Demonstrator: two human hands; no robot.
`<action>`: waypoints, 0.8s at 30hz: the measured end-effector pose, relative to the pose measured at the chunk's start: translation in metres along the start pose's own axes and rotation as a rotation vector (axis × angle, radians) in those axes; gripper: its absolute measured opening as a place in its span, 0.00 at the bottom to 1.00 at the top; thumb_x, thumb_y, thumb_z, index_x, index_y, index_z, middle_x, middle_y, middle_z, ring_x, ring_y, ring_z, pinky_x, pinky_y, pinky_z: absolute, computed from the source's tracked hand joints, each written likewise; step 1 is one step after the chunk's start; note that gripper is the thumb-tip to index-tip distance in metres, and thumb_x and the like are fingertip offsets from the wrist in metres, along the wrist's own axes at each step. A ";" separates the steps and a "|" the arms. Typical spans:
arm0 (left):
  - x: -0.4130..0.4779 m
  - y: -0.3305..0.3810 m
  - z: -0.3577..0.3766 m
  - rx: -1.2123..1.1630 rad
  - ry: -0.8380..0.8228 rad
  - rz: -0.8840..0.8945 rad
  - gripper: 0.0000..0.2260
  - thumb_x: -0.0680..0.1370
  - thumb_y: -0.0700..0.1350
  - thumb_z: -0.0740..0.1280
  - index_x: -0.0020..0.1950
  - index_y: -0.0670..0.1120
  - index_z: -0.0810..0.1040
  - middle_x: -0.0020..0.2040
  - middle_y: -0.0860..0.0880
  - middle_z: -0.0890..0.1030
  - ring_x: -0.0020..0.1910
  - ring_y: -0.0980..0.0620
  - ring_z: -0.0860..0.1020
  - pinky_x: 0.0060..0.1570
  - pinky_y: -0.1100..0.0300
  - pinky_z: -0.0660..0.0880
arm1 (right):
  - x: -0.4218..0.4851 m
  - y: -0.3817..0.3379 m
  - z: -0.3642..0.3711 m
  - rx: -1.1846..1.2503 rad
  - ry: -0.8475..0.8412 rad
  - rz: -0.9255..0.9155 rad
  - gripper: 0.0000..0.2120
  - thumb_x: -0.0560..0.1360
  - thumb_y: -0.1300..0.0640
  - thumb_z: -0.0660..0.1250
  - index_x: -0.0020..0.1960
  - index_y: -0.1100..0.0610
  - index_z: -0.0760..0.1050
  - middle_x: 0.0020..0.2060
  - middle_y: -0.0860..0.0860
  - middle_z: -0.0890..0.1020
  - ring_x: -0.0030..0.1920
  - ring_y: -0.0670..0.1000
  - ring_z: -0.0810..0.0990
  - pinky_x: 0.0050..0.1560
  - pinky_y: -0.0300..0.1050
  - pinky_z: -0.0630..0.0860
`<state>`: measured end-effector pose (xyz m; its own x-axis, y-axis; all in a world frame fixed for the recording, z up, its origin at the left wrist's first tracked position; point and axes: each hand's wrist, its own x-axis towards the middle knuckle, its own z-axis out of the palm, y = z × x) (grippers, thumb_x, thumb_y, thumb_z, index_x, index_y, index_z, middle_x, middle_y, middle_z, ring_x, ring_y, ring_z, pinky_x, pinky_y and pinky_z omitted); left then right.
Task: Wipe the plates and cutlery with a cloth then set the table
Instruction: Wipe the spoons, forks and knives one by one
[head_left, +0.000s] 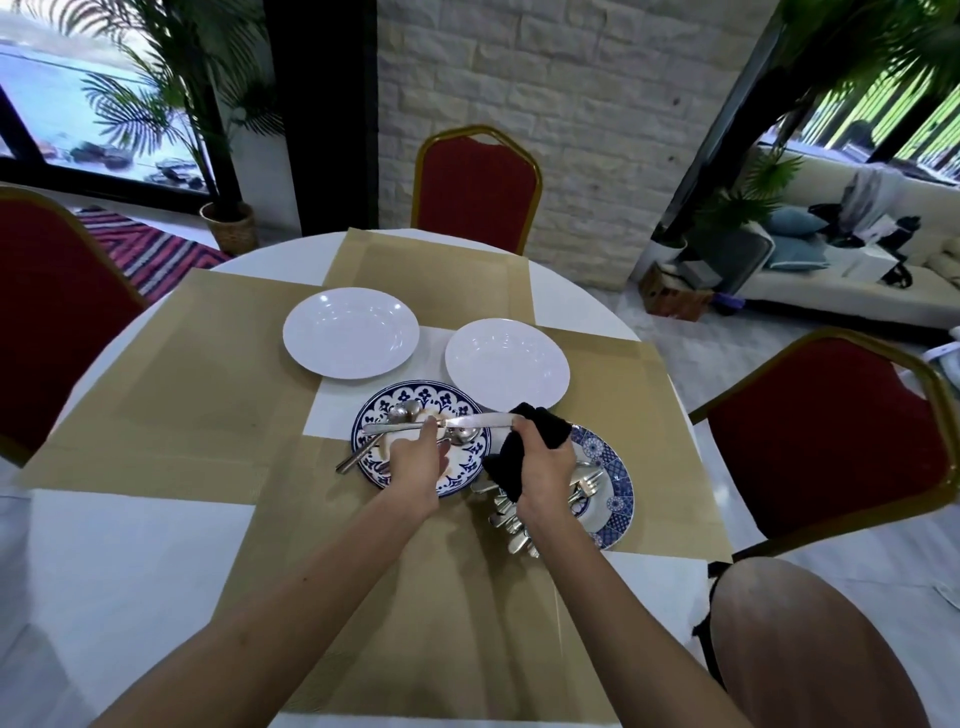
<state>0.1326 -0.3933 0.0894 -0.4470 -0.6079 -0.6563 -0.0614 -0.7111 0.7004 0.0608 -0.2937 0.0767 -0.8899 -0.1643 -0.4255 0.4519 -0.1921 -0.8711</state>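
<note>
Left fingertips (429, 427) pinch a table knife (470, 422) near its middle. The knife is held level, just above the flowered plate (375, 415). The left hand (415, 461) is curled, with the palm turned toward the plate.

The right hand (548, 467) is clenched round a black cloth (511, 465). The cloth wraps the knife's right end, over the flowered plate's right rim, and a loose tail hangs below the fist. I cannot tell how the right fingertips lie (they are hidden by the cloth).

Flowered plate: blue and white. Spoons (406, 413) lie in it under the knife. One handle (353, 460) sticks out past its left rim.

Just right of the flowered plate, under the right wrist, is a second patterned plate (619, 486). It holds forks (587, 479) and a bunch of other cutlery (511, 527), whose handles overhang the near rim.

Beyond the flowered plate are two white plates. One (350, 332) is far-left of it. The other (506, 366) is far-right, with its rim close to the cloth.

All the plates sit on tan placemats (208, 395) over a round white table (130, 545).

Red chairs with gold frames stand around the table, one (475, 187) directly beyond the flowered plate, others to its left and right.
</note>
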 end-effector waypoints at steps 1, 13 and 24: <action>-0.002 0.001 0.001 -0.033 -0.071 0.019 0.11 0.81 0.44 0.62 0.59 0.38 0.73 0.45 0.45 0.80 0.37 0.57 0.82 0.42 0.63 0.74 | -0.001 0.003 -0.003 -0.004 -0.004 0.006 0.14 0.70 0.58 0.75 0.54 0.55 0.77 0.46 0.57 0.81 0.48 0.60 0.81 0.46 0.69 0.79; 0.006 0.008 -0.022 0.153 -0.189 0.151 0.12 0.81 0.35 0.57 0.60 0.47 0.73 0.43 0.48 0.76 0.42 0.51 0.79 0.41 0.57 0.78 | -0.007 0.013 -0.044 -0.456 -0.181 0.042 0.14 0.73 0.53 0.72 0.57 0.54 0.76 0.45 0.57 0.81 0.46 0.59 0.82 0.48 0.60 0.81; 0.007 -0.007 -0.025 0.782 -0.236 0.434 0.08 0.73 0.45 0.73 0.47 0.41 0.83 0.37 0.50 0.84 0.39 0.51 0.82 0.49 0.55 0.78 | 0.010 -0.018 -0.015 -0.870 -0.286 -0.642 0.14 0.75 0.51 0.69 0.59 0.52 0.79 0.47 0.49 0.80 0.45 0.51 0.80 0.45 0.46 0.77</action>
<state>0.1518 -0.4018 0.0730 -0.7364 -0.6167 -0.2781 -0.3927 0.0549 0.9180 0.0433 -0.2778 0.0846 -0.8454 -0.5156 0.1395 -0.3829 0.4028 -0.8314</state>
